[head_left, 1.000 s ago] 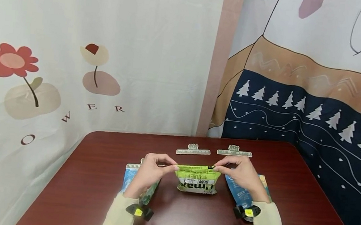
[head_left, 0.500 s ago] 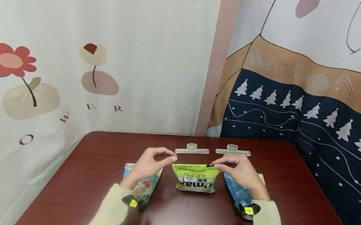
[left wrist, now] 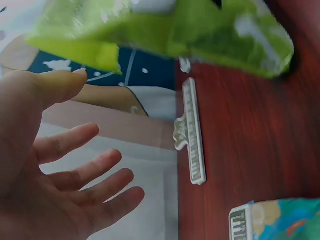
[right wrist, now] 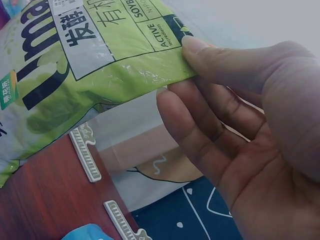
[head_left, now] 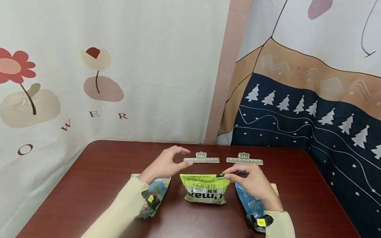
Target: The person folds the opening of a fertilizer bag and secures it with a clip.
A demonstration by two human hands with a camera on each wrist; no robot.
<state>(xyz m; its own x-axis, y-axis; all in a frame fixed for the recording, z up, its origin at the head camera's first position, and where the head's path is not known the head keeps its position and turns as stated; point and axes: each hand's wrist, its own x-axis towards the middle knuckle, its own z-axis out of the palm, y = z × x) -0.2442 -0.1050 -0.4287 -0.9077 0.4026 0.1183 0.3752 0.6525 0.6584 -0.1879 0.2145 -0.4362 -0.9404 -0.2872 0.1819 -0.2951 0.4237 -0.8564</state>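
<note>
A green fertilizer bag (head_left: 204,188) stands upright in the middle of the table, its top edge folded. My right hand (head_left: 251,181) pinches the bag's upper right corner between thumb and fingers; the right wrist view shows this grip on the green bag (right wrist: 120,75) closely. My left hand (head_left: 165,163) is off the bag, above and left of it, fingers spread and holding nothing. In the left wrist view the left hand (left wrist: 65,160) lies apart from the bag. Near its fingertips in the head view is a ruler-patterned bag clip (head_left: 202,158).
A second clip (head_left: 244,159) lies to the right at the table's (head_left: 99,187) far side. A colourful bag (head_left: 158,197) with a clip on its top lies under the left arm. Beneath the right hand lies a blue bag (head_left: 249,201). Patterned curtains (head_left: 162,54) hang behind.
My left hand has let go of the bag's upper left corner and moved up, toward the left clip. My right hand keeps its pinch on the right corner.
</note>
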